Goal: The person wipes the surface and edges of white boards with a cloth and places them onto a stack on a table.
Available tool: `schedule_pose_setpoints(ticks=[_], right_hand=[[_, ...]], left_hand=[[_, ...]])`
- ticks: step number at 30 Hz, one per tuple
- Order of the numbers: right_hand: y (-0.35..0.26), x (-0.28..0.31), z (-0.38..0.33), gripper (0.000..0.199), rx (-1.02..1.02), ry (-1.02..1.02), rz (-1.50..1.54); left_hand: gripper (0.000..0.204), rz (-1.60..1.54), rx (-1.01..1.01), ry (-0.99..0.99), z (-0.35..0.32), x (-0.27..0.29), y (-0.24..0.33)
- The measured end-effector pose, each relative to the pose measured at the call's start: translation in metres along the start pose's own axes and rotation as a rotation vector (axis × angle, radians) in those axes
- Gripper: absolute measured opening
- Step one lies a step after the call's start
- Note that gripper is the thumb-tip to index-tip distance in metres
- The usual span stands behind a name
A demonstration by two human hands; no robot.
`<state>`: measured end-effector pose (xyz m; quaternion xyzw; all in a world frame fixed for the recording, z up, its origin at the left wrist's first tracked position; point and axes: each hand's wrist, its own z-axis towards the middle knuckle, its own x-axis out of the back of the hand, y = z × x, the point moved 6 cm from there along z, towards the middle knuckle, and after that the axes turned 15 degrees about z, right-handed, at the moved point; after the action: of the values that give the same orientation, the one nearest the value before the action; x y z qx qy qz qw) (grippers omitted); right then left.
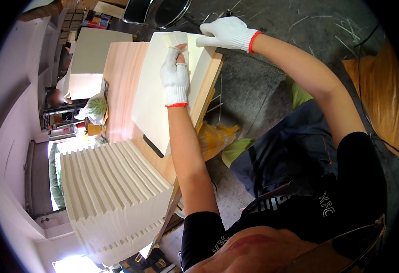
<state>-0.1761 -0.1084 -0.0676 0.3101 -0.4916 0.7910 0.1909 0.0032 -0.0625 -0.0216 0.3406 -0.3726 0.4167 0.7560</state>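
Observation:
A stack of large cream paper sheets (151, 95) lies on the wooden table. My left hand (175, 79), in a white knitted glove with a red cuff, is over the sheets near their far end. Its thumb and a fingertip are bare and closed at a raised, folded-looking part of the paper (176, 39). Farther right, my right hand (229, 34), gloved the same way, reaches the far right corner of the sheets. Thumb and forefinger there are apart, the forefinger touching the paper edge; its other fingers are partly hidden.
A tall stack of cream paper in offset layers (113, 182) stands at the near left. On the pale wooden tabletop (124, 86) sits a plastic bag with something green (95, 108). A black chair (163, 11) is beyond the table; scraps (345, 32) litter the floor.

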Motion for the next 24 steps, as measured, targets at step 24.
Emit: schedule_pose_setpoints(ticks=[24], right_hand=[[-0.008, -0.018, 0.011, 0.042, 0.118, 0.252, 0.460]], left_hand=[[0.031, -0.119, 0.131, -0.116, 0.001, -0.013, -0.007]])
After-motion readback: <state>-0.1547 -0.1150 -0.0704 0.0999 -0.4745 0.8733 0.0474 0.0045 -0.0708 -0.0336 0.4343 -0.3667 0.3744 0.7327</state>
